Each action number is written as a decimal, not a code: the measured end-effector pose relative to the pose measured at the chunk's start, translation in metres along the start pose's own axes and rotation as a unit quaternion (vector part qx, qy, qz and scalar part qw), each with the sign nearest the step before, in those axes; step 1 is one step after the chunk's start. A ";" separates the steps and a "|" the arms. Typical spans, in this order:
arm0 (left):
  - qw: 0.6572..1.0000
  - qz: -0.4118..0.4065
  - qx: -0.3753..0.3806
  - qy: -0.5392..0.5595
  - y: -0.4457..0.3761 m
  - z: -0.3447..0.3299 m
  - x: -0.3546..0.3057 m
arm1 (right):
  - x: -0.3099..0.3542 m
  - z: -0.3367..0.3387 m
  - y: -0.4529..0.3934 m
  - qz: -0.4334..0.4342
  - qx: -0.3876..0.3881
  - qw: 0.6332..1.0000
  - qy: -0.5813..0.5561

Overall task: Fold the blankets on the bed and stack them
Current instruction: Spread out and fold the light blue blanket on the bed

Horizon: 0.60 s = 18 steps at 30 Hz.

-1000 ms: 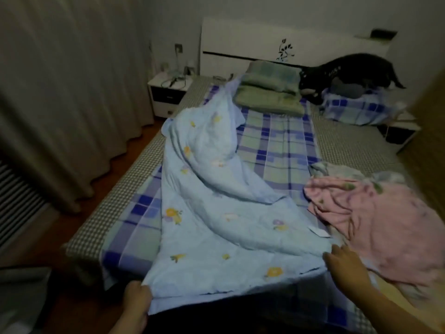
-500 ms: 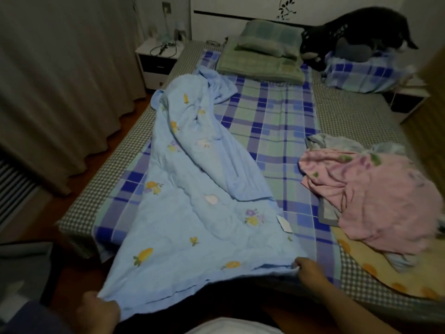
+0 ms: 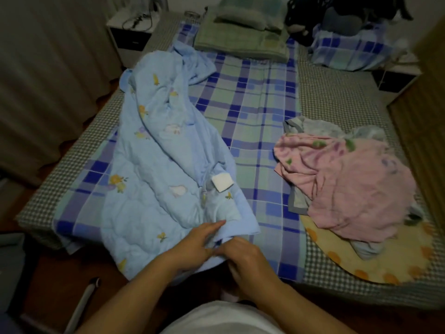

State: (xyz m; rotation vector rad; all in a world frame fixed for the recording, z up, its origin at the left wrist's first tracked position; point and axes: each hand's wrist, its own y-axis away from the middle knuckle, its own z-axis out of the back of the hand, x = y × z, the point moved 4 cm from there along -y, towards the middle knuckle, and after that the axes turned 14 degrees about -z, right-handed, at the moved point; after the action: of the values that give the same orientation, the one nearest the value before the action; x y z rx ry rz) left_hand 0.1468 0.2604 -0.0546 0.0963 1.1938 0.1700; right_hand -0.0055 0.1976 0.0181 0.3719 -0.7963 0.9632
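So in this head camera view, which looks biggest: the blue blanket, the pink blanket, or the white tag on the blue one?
1. blue blanket, stretched along the bed
2. pink blanket, bunched up, so its true size may differ
3. white tag, by far the smallest

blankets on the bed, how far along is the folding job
Done: nothing is folded into a neat stack yet. In hand: the light blue blanket lies lengthwise down the bed, and the left hand and right hand meet at its near edge, seemingly bringing corners together. Left: finishing that fold, then the crumpled pink blanket and the yellow blanket beneath it, then stacking.
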 end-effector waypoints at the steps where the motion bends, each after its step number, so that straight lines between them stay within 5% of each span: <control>1: 0.998 -0.012 0.031 -0.052 -0.003 0.001 0.002 | -0.001 0.004 -0.001 0.014 -0.005 1.000 -0.002; 4: 0.993 -0.037 -0.007 -0.112 -0.013 0.005 -0.010 | 0.003 0.011 -0.010 0.069 -0.013 0.998 -0.002; 10: 0.951 0.021 -0.251 -0.179 0.005 0.045 -0.032 | 0.002 0.013 -0.024 0.108 0.035 0.993 0.015; 14: 0.882 0.137 -0.369 -0.260 0.077 0.086 -0.033 | -0.019 0.015 -0.033 0.035 0.100 0.992 0.071; 18: 0.788 0.302 -0.511 -0.165 0.189 0.131 0.009 | -0.077 0.066 -0.058 -0.202 0.031 0.961 0.186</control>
State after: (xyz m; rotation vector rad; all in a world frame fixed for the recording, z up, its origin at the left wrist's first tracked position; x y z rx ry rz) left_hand 0.2561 0.4498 0.0163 -0.4430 0.5523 1.2963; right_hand -0.0104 0.0813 0.0084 0.3757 -0.3272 0.6452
